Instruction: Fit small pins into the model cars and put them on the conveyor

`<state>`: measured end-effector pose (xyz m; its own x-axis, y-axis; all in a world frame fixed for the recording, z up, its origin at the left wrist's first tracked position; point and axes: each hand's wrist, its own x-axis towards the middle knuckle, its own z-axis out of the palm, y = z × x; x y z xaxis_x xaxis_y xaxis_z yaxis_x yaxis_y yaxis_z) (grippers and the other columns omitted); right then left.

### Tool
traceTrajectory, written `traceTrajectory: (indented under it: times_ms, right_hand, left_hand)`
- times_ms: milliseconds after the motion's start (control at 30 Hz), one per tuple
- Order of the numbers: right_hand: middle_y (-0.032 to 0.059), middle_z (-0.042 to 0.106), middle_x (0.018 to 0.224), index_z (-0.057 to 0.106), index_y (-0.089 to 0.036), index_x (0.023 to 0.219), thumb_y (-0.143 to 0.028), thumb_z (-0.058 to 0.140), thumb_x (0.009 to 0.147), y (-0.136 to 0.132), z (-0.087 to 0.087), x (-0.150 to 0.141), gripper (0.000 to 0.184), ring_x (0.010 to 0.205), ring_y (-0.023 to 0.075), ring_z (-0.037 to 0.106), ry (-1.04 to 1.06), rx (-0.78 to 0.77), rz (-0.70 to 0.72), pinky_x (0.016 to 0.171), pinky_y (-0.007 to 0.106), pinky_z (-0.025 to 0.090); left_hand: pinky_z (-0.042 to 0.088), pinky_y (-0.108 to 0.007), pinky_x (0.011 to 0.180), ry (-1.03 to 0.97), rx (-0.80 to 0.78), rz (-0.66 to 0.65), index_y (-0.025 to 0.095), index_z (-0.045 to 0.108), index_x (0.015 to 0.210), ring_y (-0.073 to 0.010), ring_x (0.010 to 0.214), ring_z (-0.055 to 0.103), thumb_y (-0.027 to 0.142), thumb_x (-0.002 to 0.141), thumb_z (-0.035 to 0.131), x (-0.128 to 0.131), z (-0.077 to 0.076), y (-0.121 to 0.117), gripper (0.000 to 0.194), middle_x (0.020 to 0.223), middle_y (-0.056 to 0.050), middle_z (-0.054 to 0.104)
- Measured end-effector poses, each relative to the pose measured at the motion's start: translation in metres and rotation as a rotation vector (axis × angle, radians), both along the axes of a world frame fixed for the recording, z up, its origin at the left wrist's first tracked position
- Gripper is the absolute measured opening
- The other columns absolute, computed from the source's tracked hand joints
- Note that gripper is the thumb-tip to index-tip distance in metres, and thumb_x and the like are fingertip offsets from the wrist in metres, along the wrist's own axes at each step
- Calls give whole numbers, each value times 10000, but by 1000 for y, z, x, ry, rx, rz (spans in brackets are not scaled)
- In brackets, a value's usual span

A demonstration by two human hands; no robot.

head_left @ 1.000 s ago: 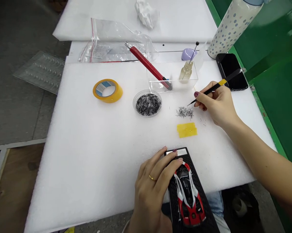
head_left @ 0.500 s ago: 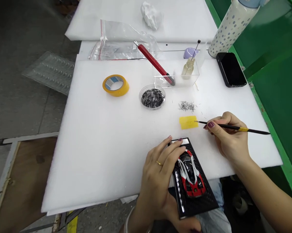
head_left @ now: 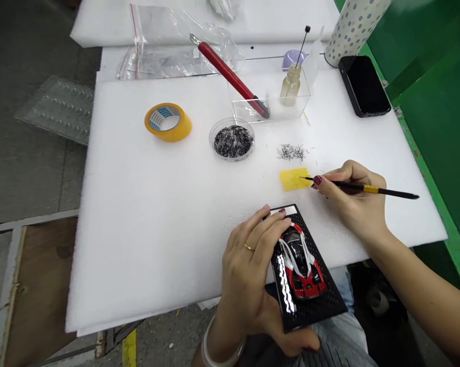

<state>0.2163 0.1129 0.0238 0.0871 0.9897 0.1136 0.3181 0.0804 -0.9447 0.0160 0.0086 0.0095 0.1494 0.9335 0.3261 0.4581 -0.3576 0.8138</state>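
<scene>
I look down on a counter (head_left: 145, 244) covered by a thick white foam sheet, its near edge running just in front of my lap. Grey floor (head_left: 31, 153) lies off the left edge, with a clear blister tray (head_left: 54, 109) resting on it, and a green wall (head_left: 436, 117) closes the right side. A second foam sheet (head_left: 260, 20) sits behind the first. The left half of the foam is bare and gives wide room to move; the clutter gathers along the back and right. There a clear bag (head_left: 164, 46) lies at the back edge, a spotted bottle (head_left: 352, 30) stands in the far right corner, and a black phone (head_left: 363, 86) lies just beside it. A clear box (head_left: 270, 104) holds a red knife (head_left: 230, 76) leaning out of it and a small glass bottle (head_left: 291, 86). A roll of yellow tape (head_left: 167, 122) sits alone to the left, a round dish of black pins (head_left: 232, 138) near the box, and a loose pile of pins (head_left: 291, 152) beside it.

My left hand (head_left: 248, 275) has its grip clamped on a black base (head_left: 309, 306) carrying a red toy car (head_left: 300, 265), overhanging the near edge. My right hand (head_left: 352, 204) pinches a thin black stick (head_left: 367, 188), its tip touching a yellow patch (head_left: 294, 179) on the foam.
</scene>
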Motion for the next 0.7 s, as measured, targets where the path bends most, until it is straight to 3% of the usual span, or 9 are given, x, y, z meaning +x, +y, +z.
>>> traceTrajectory:
  times_ms: [167,300,467,600,700]
  right_hand:
    - [-5,689,627,639,-234,656,-187,821,775,0,0,-1,223,555,148,618,7,3,2,510,289,436]
    - [0,703,640,649,-234,661,-209,850,764,1,-1,0,227,562,153,632,30,-11,-10,510,290,455]
    - [-8,731,683,637,-242,671,-241,889,763,-6,2,0,268,603,152,678,235,-28,-7,524,276,493]
    - [-45,658,629,579,-246,709,-253,851,830,-26,9,-10,298,523,118,594,465,15,49,499,264,470]
    - [-46,587,581,541,-251,729,-245,783,887,-42,14,-18,290,461,125,509,502,125,71,429,278,400]
  left_hand:
    - [375,-418,1217,-6,-17,-1,215,573,1426,-302,1433,533,910,878,368,0,2,1,909,1435,-80,667]
    - [362,-420,1229,-11,-30,-8,219,570,1434,-308,1440,523,967,817,369,0,3,2,990,1446,-76,659]
    - [395,-447,1210,-37,-12,4,235,569,1452,-327,1411,558,958,818,395,0,-2,1,977,1431,-76,674]
    - [456,-503,1159,-119,-8,66,239,590,1443,-360,1363,598,970,829,291,6,-2,2,1001,1394,-93,696]
    - [462,-519,1144,-152,-37,159,236,623,1390,-369,1341,610,963,832,294,18,3,3,974,1336,-99,723]
